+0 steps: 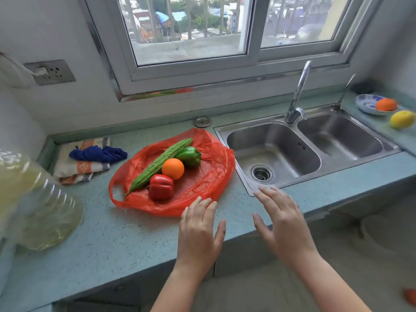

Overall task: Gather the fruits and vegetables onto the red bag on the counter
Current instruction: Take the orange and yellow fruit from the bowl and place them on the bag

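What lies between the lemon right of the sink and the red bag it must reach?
The double sink lies between the lemon and the red bag, its faucet rising at the back; carried over the basins, nothing else visible blocks it.

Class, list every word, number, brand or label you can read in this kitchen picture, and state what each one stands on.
Nothing can be read with certainty.
Small dark marking on the inner wall of the steel sink: too small and blurred to read.
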A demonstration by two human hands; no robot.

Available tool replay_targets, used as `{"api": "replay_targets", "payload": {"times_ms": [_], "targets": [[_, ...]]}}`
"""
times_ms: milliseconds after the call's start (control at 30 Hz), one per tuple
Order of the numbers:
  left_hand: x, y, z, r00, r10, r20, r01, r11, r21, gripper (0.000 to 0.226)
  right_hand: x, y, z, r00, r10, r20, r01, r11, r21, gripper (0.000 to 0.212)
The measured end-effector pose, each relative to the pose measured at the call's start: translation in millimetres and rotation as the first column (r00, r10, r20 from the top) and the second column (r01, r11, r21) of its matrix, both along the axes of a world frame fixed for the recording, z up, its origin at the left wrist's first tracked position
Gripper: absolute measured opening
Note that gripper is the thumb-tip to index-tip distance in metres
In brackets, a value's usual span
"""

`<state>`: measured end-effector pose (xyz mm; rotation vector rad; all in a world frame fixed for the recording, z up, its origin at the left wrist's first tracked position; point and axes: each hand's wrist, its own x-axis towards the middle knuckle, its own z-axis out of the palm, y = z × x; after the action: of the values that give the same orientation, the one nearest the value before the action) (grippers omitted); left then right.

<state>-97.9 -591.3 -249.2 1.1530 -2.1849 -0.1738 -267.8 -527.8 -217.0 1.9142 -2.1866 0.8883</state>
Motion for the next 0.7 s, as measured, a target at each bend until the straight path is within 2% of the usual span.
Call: {"api": "replay_targets", "payload": {"times_ms": [333,700], "targets": [[-103,53,10,0.976,-0.216,-0.03,0.215,0.976,-0.028,0.041,-81,89,11,0.978,-0.209,-0.009,0.208,0.975,-0.081,0.045],[-278,184,30,0.889,-0.455,-0.048,0.452,0.89,-0.057,0.038,-227,256,19,0.899,-0.434,0.062,0.438,0.886,-0.149,0.042]]}}
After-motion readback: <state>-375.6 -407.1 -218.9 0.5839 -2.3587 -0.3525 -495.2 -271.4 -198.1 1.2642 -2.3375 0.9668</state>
